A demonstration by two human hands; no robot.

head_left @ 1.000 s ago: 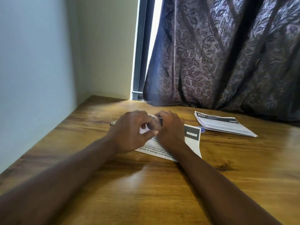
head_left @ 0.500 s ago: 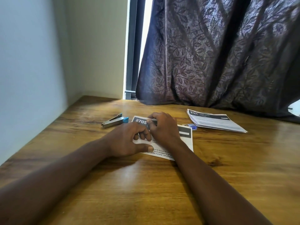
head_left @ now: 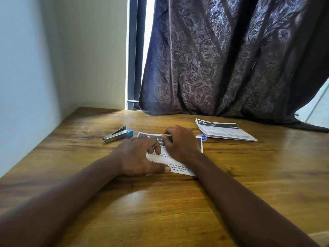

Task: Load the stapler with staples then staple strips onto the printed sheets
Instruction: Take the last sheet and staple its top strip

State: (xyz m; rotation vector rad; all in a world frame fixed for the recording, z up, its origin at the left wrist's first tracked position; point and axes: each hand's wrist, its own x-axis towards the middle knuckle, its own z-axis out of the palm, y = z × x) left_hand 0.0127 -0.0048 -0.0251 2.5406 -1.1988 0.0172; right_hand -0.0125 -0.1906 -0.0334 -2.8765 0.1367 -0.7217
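Views: one, head-worn, wide-angle. Position: above the near edge of the table (head_left: 267,175), at the person's head height. Facing: forward and slightly down, across the tabletop to the curtain (head_left: 222,59) and the wall corner (head_left: 60,68) at far left. Range: forearms enter from the bottom edge; both hands fall at mid-frame, fairly near. Straight edges bow toward the frame borders. Shared coverage: not applicable, single view.
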